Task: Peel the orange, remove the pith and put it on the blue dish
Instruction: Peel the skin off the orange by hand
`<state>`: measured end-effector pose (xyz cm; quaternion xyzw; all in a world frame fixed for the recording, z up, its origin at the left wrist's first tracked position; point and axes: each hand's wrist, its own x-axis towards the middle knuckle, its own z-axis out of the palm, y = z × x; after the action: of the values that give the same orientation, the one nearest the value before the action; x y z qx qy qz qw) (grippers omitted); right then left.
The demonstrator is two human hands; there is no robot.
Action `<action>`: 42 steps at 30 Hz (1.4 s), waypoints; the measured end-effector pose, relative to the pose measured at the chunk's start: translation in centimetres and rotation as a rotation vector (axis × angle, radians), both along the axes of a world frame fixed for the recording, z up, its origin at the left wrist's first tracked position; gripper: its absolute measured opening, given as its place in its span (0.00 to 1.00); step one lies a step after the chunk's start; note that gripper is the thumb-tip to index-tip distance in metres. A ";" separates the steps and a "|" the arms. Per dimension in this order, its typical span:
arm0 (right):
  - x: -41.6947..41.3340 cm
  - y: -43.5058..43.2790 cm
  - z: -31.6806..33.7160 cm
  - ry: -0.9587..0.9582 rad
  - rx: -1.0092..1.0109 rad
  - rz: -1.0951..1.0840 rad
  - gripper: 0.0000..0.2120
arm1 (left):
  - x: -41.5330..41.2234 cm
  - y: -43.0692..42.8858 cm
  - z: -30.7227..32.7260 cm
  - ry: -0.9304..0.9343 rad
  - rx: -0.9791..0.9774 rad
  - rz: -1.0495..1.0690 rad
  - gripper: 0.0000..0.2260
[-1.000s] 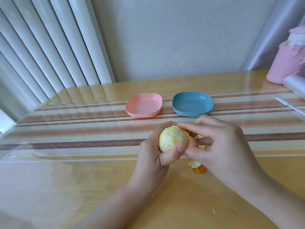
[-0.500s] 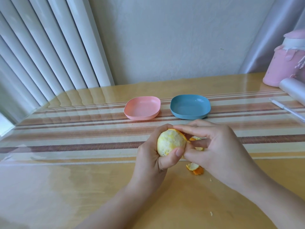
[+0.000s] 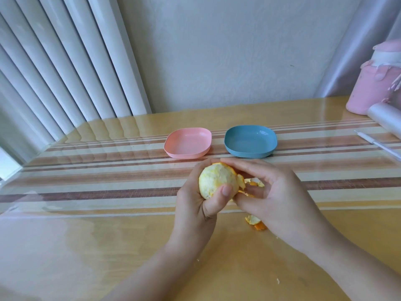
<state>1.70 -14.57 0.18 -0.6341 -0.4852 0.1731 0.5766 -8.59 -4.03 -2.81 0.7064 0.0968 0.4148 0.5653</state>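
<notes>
The orange (image 3: 217,181), mostly stripped to pale yellow pith, sits in my left hand (image 3: 195,209), whose fingers and thumb curl round it above the table. A flap of orange peel (image 3: 240,181) still clings to its right side. My right hand (image 3: 280,198) pinches that flap between thumb and fingers. Loose peel pieces (image 3: 255,223) lie on the table under my right hand. The blue dish (image 3: 250,141) stands empty just beyond my hands.
A pink dish (image 3: 188,142), also empty, stands left of the blue one. At the far right are a pink container (image 3: 373,88), a clear roll (image 3: 386,120) and a white stick (image 3: 377,145). White blinds hang at the left; a wall closes the back.
The flap of peel has come further away from the right side of the orange. Both hands stay in the same place over the table.
</notes>
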 end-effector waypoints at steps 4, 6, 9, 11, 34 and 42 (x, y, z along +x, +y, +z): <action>0.3 -0.1 0.2 0.109 0.020 0.066 0.24 | 0.1 -0.1 0.5 -0.037 0.002 -0.028 0.26; 0.5 -0.3 0.5 0.118 0.009 0.117 0.24 | 0.0 0.0 0.6 -0.041 -0.003 -0.019 0.26; 0.9 -0.4 0.7 0.160 0.015 0.172 0.22 | 0.0 0.2 0.6 -0.040 -0.009 -0.035 0.26; 1.4 -0.4 0.6 0.120 0.032 0.166 0.21 | -0.1 0.2 0.6 -0.024 -0.017 -0.047 0.26; 0.0 0.2 -0.3 -0.448 0.117 -0.170 0.16 | 0.0 -0.6 0.5 0.014 -0.102 -0.066 0.25; 0.2 0.2 -0.5 -0.390 0.067 -0.172 0.18 | 0.3 -0.9 0.1 0.006 -0.102 -0.077 0.25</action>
<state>1.91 -14.35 -0.30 -0.6750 -0.5373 -0.0190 0.5053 -8.34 -4.89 -2.69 0.6811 0.0923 0.3854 0.6157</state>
